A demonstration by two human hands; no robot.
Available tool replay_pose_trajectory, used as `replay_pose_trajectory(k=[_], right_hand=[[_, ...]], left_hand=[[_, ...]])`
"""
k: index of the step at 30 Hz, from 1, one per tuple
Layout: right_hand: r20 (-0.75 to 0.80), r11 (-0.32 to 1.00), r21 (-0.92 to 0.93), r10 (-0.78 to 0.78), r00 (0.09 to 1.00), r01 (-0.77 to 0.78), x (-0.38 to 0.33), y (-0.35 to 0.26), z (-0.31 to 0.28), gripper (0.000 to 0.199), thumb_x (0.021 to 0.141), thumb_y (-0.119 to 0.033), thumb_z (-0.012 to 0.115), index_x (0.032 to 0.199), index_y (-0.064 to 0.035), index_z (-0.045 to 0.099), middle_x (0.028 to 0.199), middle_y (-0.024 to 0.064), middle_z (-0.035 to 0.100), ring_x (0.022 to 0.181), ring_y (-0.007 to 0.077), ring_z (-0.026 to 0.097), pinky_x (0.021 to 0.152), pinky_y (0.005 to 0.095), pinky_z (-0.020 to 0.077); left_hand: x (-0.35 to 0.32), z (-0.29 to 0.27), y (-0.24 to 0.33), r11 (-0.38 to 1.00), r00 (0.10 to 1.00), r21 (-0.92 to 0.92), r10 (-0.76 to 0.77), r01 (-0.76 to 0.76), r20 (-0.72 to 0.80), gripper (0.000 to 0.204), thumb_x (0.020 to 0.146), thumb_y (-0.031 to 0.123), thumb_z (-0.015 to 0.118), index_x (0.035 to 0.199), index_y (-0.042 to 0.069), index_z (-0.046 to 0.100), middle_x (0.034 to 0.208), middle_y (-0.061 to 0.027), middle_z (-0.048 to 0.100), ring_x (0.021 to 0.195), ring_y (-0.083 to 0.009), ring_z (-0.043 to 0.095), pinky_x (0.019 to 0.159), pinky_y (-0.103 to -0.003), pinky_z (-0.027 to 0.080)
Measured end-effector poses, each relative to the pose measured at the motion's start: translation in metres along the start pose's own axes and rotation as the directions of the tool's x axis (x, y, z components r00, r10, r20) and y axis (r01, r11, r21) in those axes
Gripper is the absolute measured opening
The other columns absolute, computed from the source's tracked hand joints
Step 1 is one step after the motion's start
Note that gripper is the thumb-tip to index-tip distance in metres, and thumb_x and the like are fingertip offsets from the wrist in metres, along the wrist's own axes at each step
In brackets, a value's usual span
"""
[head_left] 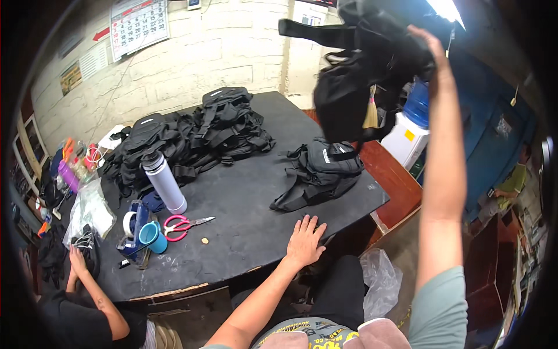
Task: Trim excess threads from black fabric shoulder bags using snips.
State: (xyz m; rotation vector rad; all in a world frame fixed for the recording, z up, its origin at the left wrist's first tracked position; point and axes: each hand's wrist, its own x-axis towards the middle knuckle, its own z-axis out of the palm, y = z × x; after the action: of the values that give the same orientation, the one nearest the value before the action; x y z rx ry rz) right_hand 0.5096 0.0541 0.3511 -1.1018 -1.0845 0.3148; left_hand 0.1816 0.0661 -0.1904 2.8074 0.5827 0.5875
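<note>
My right hand [429, 42] is raised high at the upper right and grips a black strap bag [354, 81], which hangs in the air above the table's right end. My left hand [304, 238] lies flat, fingers spread, on the near edge of the black table [244, 215]. Just beyond it a second black bag [319, 171] lies on the table. A large pile of black bags [192, 136] sits at the far side.
A white flask [165, 183], pink-handled scissors [181, 224], a teal cup [152, 237] and a tape dispenser [132, 227] stand at the left. Another person's hand [78, 262] rests at the left edge by plastic bags [88, 212]. A clear bag [381, 282] lies on the floor.
</note>
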Motion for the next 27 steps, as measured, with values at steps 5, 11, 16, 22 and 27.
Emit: replay_pose_trajectory(k=[5,11,16,22,27], right_hand=[[0.003,0.931,-0.365,0.025,1.0,-0.022,-0.024,0.213,-0.02,0.045,0.091,-0.033,0.085,0.132,-0.0157,0.083,0.134,0.0076,0.08,0.131,0.029,0.068,0.112,0.0517,0.0526],[-0.162,0.692,0.108,0.721,0.674,-0.714,-0.168,0.475,-0.01,0.093,0.089,-0.052,0.096,0.163,-0.0057,0.064,0.164,0.0158,0.067,0.157,0.0371,0.056,0.129,0.0615,0.0428],[-0.157,0.487,-0.082,0.855,0.494,-0.87,-0.152,0.393,0.002,0.116,0.087,-0.078,0.089,0.173,-0.0088,0.053,0.173,0.0231,0.058,0.152,0.0395,0.061,0.116,0.0615,0.0567],[-0.334,0.684,-0.306,0.575,0.747,-0.663,-0.301,0.298,-0.111,0.081,0.102,-0.073,0.079,0.153,-0.0099,0.071,0.132,0.0124,0.083,0.113,0.0228,0.08,0.096,0.0437,0.065],[-0.605,0.53,0.09,0.702,0.376,-0.843,-0.603,0.396,-0.281,0.023,0.105,-0.026,0.072,0.115,-0.0073,0.081,0.093,0.0064,0.082,0.071,0.0163,0.074,0.061,0.0351,0.0603]], left_hand=[[0.008,-0.01,0.015,0.992,0.993,-0.055,0.118,-0.116,0.03,0.087,0.095,0.039,0.091,0.17,0.013,0.054,0.179,-0.0235,0.045,0.17,-0.0471,0.036,0.14,-0.062,0.03],[0.018,-0.019,0.015,0.991,0.992,-0.062,0.122,-0.121,0.01,0.088,0.093,0.038,0.092,0.168,0.012,0.056,0.178,-0.0241,0.046,0.17,-0.0483,0.037,0.14,-0.062,0.029],[-0.004,-0.004,0.006,0.987,0.996,-0.132,0.087,-0.086,0.001,0.087,0.089,0.037,0.095,0.165,0.011,0.061,0.177,-0.0261,0.047,0.168,-0.0508,0.038,0.14,-0.062,0.031],[0.003,-0.027,0.003,0.99,0.99,-0.127,0.036,-0.053,-0.134,0.084,0.086,0.032,0.097,0.159,0.006,0.064,0.166,-0.03,0.056,0.16,-0.0545,0.045,0.135,-0.061,0.038],[0.026,-0.02,0.028,0.962,0.973,-0.199,0.151,-0.185,-0.172,0.069,0.087,0.027,0.095,0.149,0.008,0.073,0.15,-0.022,0.067,0.142,-0.0464,0.059,0.123,-0.056,0.047]])
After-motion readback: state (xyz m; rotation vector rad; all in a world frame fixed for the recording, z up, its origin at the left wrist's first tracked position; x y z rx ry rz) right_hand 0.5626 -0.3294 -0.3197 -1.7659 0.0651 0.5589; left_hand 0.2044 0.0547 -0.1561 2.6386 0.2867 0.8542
